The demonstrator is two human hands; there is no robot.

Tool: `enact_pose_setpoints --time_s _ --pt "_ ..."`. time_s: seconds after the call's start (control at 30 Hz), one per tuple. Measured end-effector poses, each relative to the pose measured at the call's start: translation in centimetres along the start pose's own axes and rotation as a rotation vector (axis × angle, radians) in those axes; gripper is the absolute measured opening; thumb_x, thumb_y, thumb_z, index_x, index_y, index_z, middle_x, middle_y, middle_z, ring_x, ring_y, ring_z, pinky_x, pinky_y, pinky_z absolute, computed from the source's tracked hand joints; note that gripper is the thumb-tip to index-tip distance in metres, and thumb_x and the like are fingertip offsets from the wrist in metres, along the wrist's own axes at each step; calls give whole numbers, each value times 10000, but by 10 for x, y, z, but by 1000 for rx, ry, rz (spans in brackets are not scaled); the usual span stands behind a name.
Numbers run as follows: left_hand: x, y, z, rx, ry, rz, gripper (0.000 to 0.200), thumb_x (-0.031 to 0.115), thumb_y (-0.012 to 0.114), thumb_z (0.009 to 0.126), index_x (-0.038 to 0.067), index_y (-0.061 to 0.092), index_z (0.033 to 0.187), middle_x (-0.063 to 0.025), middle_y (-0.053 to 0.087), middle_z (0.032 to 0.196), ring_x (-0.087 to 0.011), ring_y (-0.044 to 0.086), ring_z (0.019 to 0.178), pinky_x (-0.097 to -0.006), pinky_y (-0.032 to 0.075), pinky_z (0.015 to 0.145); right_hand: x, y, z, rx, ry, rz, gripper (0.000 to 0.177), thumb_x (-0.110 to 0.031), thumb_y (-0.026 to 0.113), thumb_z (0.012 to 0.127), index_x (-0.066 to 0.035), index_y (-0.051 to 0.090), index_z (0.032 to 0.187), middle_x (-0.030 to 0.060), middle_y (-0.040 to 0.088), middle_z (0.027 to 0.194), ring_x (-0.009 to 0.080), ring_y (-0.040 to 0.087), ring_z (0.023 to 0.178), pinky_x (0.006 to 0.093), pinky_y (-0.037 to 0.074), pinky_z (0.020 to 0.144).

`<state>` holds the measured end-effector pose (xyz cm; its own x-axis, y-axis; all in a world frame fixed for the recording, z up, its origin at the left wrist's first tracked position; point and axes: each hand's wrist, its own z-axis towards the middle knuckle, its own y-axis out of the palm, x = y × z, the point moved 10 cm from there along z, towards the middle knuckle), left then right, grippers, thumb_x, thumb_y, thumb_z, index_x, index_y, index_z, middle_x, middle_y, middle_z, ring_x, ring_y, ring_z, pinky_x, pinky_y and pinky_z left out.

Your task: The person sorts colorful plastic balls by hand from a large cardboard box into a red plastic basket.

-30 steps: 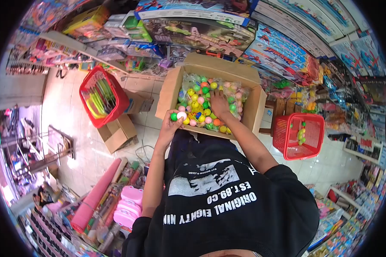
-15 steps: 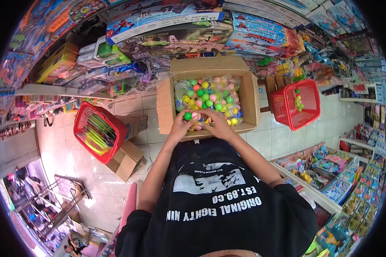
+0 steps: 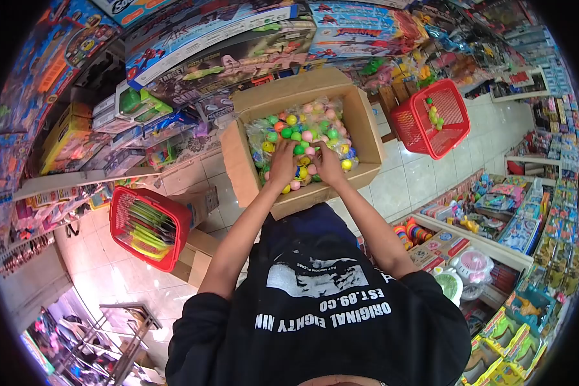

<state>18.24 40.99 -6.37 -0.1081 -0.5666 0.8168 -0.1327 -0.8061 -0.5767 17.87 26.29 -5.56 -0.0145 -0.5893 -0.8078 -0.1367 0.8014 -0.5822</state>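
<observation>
A cardboard box stands open in front of me with its flaps folded out. Clear plastic bags of colourful balls fill it, in green, pink, yellow and orange. My left hand reaches into the box on the left side, its fingers curled down among the balls. To its right, my right hand is also on the balls, fingers bent. Green and pink balls lie between the fingertips of both hands; whether either hand grips one cannot be made out.
A red basket with green and yellow packets stands left on the tiled floor. Another red basket holding a few green items is at the right. Boxed toys line the shelf ahead; stocked shelves stand at the right.
Both hands have moved from the near edge further into the box and down onto the balls. The green ball at my left fingertips no longer shows there. The view has tilted.
</observation>
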Motion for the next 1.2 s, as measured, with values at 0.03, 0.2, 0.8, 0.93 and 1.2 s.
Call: enact_pose_setpoints --time_s 0.03,0.2,0.8,0.93,1.2 --pt "15 -7 4 64 100 166 386 87 674 803 71 595 1181 -138 552 1147 -346 561 1015 -451 451 839 6 1 4 30 4 -60 269 -98 692 856 -33 582 1093 142 638 731 293 631 655 404 476 598" --pt "10 9 15 -37 17 281 408 114 724 768 105 623 1163 -110 548 1162 -320 493 1149 -460 409 930 30 7 14 10 97 -52 322 -81 694 829 -23 574 1122 175 656 761 337 661 722 429 511 668" --pt "96 264 -89 -711 -12 -268 259 241 602 955 17 628 1082 -107 654 911 -184 618 823 -327 497 756 229 -197 -231 382 233 92 191 -129 589 884 -9 620 1029 176 649 824 359 626 749 378 499 680" --pt "-35 278 -91 -603 -197 175 345 302 579 933 50 640 1160 -153 699 1003 -272 665 969 -350 508 832 399 -179 -351 117 667 -111 351 -288 644 811 -9 648 1024 247 675 982 425 644 951 481 517 848" --pt "-116 252 -181 -949 -889 420 298 342 591 887 64 675 955 -75 680 805 -200 628 591 -424 491 535 618 -138 -591 257 1190 40 186 -139 589 837 17 689 845 137 682 716 249 657 533 397 507 473"
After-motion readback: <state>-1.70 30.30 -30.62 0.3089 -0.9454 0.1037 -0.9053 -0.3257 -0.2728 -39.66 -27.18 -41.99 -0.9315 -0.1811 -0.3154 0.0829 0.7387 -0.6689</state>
